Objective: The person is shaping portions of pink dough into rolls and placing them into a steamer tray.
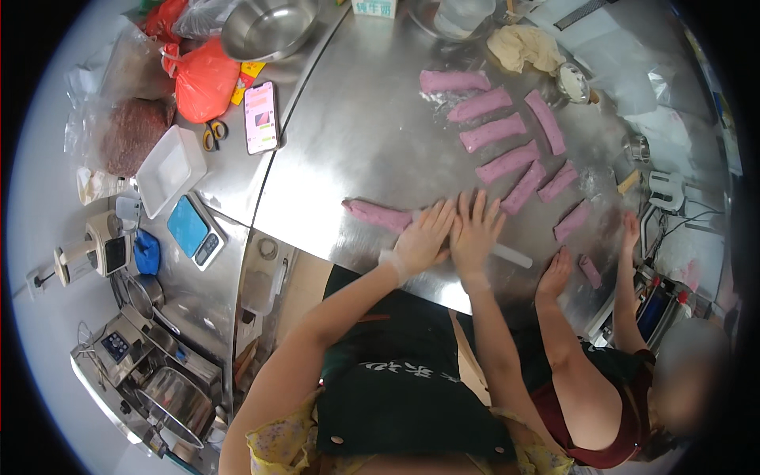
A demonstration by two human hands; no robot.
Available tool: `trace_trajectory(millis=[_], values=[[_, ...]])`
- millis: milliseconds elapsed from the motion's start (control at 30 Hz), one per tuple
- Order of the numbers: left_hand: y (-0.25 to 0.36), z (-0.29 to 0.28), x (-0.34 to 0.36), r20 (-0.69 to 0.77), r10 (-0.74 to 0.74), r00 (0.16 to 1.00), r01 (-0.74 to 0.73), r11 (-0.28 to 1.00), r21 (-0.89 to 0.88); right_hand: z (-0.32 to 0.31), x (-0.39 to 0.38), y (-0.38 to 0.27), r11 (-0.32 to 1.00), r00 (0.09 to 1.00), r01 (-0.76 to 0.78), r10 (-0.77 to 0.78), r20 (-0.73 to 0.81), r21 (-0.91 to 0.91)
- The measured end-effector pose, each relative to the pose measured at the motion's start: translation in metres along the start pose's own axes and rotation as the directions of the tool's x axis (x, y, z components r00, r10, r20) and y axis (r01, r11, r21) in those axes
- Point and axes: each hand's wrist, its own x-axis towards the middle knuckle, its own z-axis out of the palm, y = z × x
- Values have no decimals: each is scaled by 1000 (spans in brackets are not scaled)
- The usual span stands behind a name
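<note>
A pink dough roll [376,215] lies on the steel table, its left end free and its right part under my hands. My left hand [427,229] rests on it, palm down, with fingers stretched out. Right beside it, my right hand [476,229] is also palm down with spread fingers, and the dough beneath is hidden. A white scraper [513,256] lies just right of my right hand. Several thick pink dough logs [492,134] are set out in a slanting row at the far right, and the nearest to my hand is another log [523,187].
At the right, a co-worker's hands [556,273] are beside a small pink dough piece [590,271]. Pale dough [526,47] and a metal bowl [271,28] sit at the back. Leftward are a phone [261,117], scissors [212,134], a white tray [170,170] and a scale [196,229].
</note>
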Motion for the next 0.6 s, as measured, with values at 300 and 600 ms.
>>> trace_trajectory(millis=[300,600], values=[[-5,1,-4,-17,61,998,-61,998,-25,1,-2,-3,1000,1000,-25,25,6,-8],[6,23,-69,108,123,987,-115,991,-75,18,-87,-26,985,998,-58,61,-14,161]])
